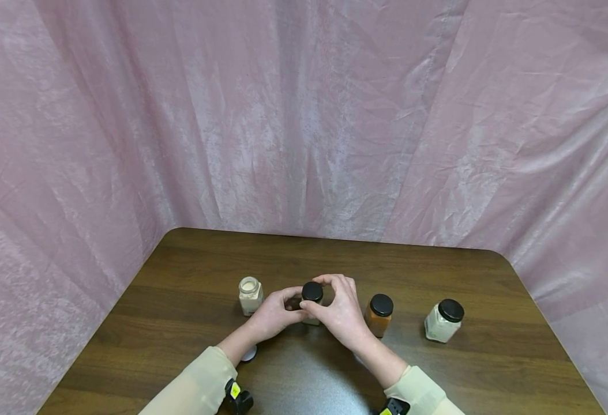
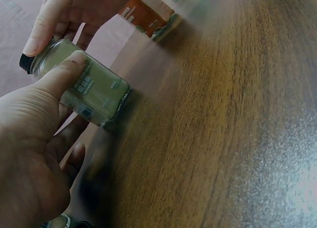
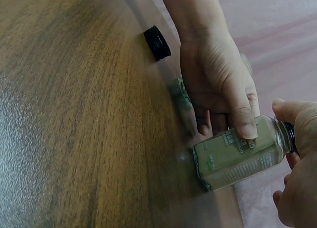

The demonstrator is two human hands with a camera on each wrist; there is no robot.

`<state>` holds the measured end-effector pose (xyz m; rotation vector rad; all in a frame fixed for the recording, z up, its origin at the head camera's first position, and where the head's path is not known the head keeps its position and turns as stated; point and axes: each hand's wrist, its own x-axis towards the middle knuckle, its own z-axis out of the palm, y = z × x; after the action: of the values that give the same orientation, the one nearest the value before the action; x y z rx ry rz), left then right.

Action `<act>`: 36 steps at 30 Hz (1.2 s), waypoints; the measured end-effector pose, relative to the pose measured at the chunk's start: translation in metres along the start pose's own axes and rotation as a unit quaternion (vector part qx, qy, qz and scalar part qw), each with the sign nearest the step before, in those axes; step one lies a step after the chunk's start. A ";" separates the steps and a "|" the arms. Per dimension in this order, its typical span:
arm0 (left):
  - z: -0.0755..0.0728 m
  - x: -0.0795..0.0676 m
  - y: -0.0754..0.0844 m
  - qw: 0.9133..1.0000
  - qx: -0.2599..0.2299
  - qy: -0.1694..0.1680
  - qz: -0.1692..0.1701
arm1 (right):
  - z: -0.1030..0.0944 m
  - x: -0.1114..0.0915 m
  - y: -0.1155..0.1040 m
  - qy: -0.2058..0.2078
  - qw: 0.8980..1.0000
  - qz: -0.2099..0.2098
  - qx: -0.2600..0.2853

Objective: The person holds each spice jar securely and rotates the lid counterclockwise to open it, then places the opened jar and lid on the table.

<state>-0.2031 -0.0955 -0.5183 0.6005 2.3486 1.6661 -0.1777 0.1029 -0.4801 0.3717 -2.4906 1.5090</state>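
A square glass spice jar (image 2: 99, 84) of greenish powder stands on the table in front of me, its black lid (image 1: 312, 291) on top. My left hand (image 1: 273, 316) holds the jar's body, with the thumb across the printed face. From the other side, my right hand (image 1: 342, 314) grips the lid, thumb and fingers around its rim. To the left stands a lidless jar (image 1: 251, 297) of cream-coloured powder. A loose black lid (image 3: 157, 43) lies on the table near my left forearm, partly hidden by it in the head view.
Just right of my right hand stands a jar of orange powder (image 1: 378, 324) with a black lid. Farther right is a jar of whitish powder (image 1: 439, 328), also black-lidded. The brown wooden table (image 1: 205, 253) backs onto pink curtains (image 1: 304, 115).
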 end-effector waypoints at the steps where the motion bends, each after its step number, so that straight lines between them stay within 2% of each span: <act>1: 0.000 0.000 0.000 1.000 -0.001 0.000 -0.001 | 0.000 0.000 0.000 -0.001 1.000 0.002 0.001; 11: 0.000 -0.001 0.003 1.000 -0.012 -0.003 -0.006 | 0.000 -0.001 -0.001 -0.021 1.000 0.021 0.003; 18: 0.000 -0.001 0.004 1.000 -0.003 0.001 -0.011 | 0.000 -0.001 -0.003 -0.035 0.999 0.016 0.003; 36: -0.001 -0.001 0.003 1.000 0.002 0.002 -0.009 | 0.000 -0.001 -0.001 -0.040 0.999 0.004 0.017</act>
<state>-0.2020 -0.0954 -0.5153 0.5757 2.3532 1.6581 -0.1767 0.1023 -0.4799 0.4376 -2.5328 1.5706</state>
